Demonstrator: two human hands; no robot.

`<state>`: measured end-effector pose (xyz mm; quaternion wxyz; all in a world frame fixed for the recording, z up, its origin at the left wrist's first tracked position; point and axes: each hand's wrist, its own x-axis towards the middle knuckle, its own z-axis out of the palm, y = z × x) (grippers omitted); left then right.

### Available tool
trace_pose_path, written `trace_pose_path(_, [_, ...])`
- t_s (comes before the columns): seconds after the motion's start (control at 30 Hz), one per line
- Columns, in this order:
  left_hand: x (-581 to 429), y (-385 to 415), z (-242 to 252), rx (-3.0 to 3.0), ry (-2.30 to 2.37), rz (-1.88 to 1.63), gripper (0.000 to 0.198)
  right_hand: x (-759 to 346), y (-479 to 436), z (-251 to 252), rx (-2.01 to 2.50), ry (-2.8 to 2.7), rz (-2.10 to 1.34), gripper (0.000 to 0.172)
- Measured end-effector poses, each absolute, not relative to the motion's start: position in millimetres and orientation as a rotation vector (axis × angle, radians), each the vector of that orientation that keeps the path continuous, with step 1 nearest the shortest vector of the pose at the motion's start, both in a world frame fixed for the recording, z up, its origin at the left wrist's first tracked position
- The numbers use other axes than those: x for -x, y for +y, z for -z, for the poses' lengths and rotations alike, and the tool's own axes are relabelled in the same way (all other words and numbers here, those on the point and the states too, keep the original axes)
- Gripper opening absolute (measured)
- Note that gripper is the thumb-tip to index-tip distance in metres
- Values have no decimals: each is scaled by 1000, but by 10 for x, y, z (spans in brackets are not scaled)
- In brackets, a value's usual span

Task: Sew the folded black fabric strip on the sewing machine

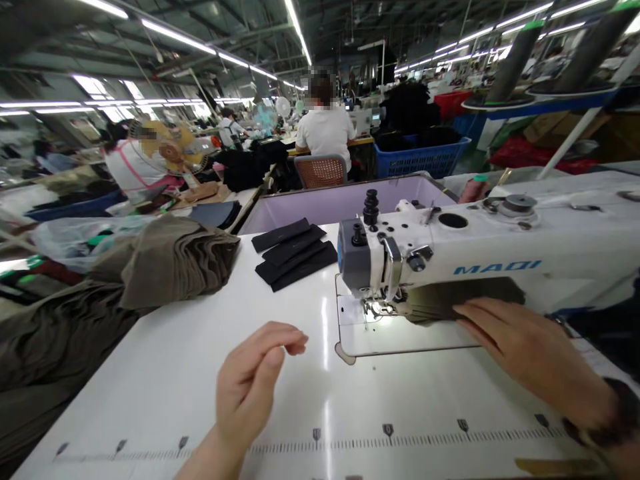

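My left hand [255,377] hovers above the white sewing table [190,380], left of the needle area. Its fingers are curled in towards the thumb, with nothing visible in them. Under the arm of a white sewing machine [490,233] lies a small stack of olive cloth pieces [430,300]. My right hand [530,353] reaches in from the right, and its outstretched fingertips rest at the stack's near edge. The lit presser foot [380,308] stands just left of this cloth. Several folded black cloth pieces [295,253] lie behind my left hand.
A large heap of olive-brown cloth [175,260] covers the table's left side. A printed ruler [350,443] runs along the front edge. Beyond the table are a lilac bin [310,207], a blue basket [425,160] and a seated person in white [325,130]. Thread cones [515,63] stand at upper right.
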<state>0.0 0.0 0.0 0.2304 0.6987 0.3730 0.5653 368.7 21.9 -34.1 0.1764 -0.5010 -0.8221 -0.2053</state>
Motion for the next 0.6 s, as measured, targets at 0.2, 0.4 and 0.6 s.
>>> trace_pose_path(0.2, [-75,282,549,-1917,1246,-1305,23,-3646,753,614,1453,-2449,351,23])
trace_pose_path(0.4, [-43,334,671,-1886,1269,-1210,24,-3709,747,679,1508,-2406,186,15])
trace_pose_path(0.6, [-99,368,663,-1928,1241,-1162,25,-3768,765,691,1561,-2337,-42,27])
